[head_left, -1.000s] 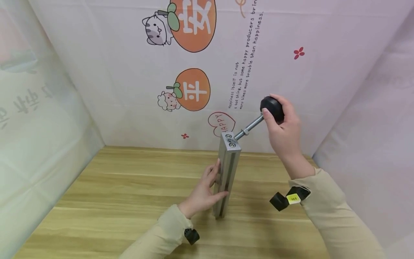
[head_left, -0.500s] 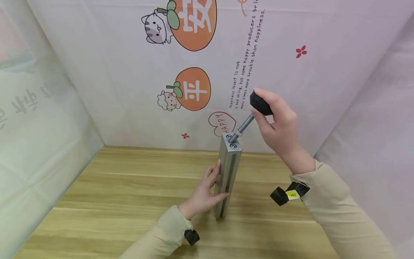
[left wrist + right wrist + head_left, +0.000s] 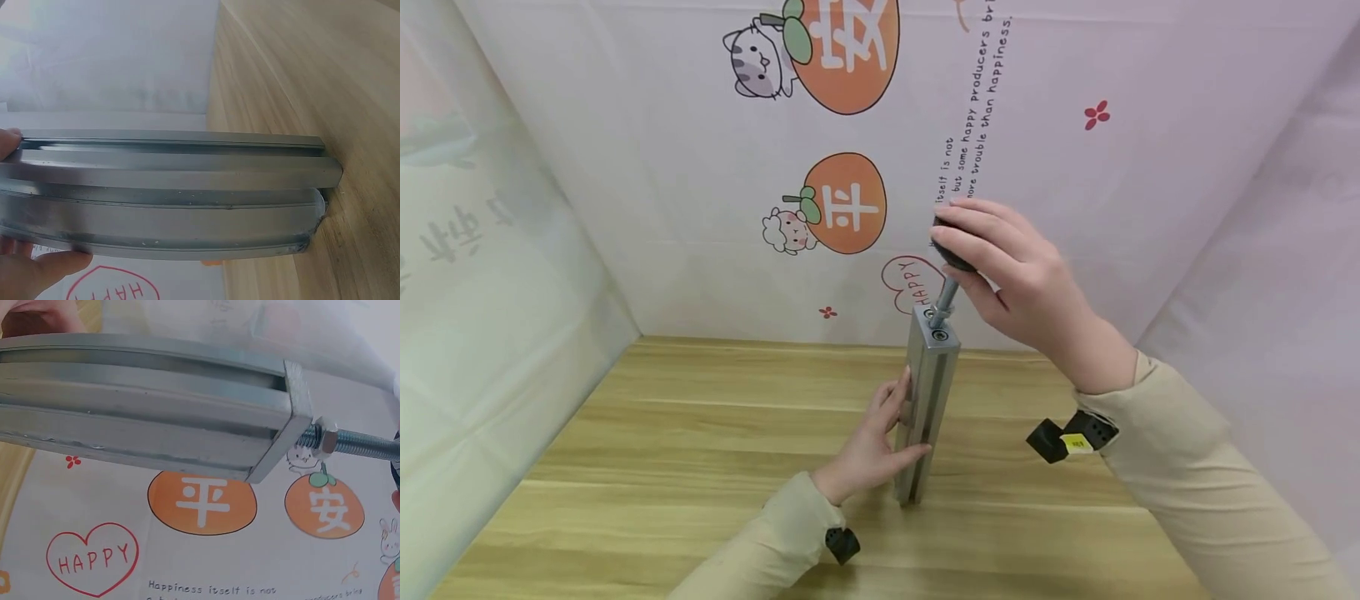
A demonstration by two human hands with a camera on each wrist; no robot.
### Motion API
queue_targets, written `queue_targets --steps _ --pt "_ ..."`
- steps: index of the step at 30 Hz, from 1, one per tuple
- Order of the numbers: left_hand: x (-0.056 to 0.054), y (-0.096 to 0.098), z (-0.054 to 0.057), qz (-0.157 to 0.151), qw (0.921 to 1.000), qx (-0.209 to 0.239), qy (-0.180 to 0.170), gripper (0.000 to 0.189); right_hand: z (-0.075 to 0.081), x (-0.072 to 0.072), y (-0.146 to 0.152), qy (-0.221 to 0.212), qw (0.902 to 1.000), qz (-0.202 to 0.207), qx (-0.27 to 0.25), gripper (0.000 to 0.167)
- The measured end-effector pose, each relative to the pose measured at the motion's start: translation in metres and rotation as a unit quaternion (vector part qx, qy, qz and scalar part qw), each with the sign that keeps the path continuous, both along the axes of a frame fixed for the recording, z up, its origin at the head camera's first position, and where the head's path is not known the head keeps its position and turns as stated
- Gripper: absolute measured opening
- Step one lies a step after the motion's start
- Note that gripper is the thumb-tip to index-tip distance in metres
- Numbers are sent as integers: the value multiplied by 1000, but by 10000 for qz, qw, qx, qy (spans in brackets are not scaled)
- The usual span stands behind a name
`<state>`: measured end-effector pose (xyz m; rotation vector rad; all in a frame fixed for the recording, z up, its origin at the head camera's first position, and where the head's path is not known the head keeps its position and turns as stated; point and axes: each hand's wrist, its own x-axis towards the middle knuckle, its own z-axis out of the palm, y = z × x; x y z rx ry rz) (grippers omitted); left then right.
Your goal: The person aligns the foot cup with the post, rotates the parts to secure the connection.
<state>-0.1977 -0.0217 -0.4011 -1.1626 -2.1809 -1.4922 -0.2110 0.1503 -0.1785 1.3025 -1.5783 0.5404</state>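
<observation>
An aluminium profile (image 3: pixel 931 400) stands upright on the wooden table, its lower end on the surface in the left wrist view. My left hand (image 3: pixel 868 450) grips it low down, thumb on the near side and fingers along the left. An end plate (image 3: pixel 942 340) with two screws caps its top. From that plate rises the threaded rod (image 3: pixel 365 445) of a levelling foot, with a hex nut (image 3: pixel 326 437) close above the plate. My right hand (image 3: pixel 1030 279) holds the foot's black base (image 3: pixel 952 248) from above, fingers curled over it and hiding most of it.
A wooden tabletop (image 3: pixel 685 433) lies beneath. White printed cloth (image 3: pixel 700 208) hangs behind, with more cloth on the left side (image 3: pixel 490 292) and right side (image 3: pixel 1270 333). Each wrist carries a small black camera mount (image 3: pixel 1060 437).
My right hand has moved left with the foot's base, swinging the rod from a strong tilt toward upright over the plate. My left hand and the profile have stayed in place.
</observation>
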Motion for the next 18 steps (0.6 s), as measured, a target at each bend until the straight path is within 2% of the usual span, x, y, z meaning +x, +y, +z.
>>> queue_targets --steps 5,12,18 --pt "1 -1 1 2 10000 -5 -57 110 5 6 -6 -16 9995 8 312 19" --pt "3 -2 3 44 9995 -142 -264 108 10 7 -5 -307 9955 -452 770 27" --pt "2 -3 4 48 9993 -145 -349 106 9 7 -6 -326 9953 -661 630 31"
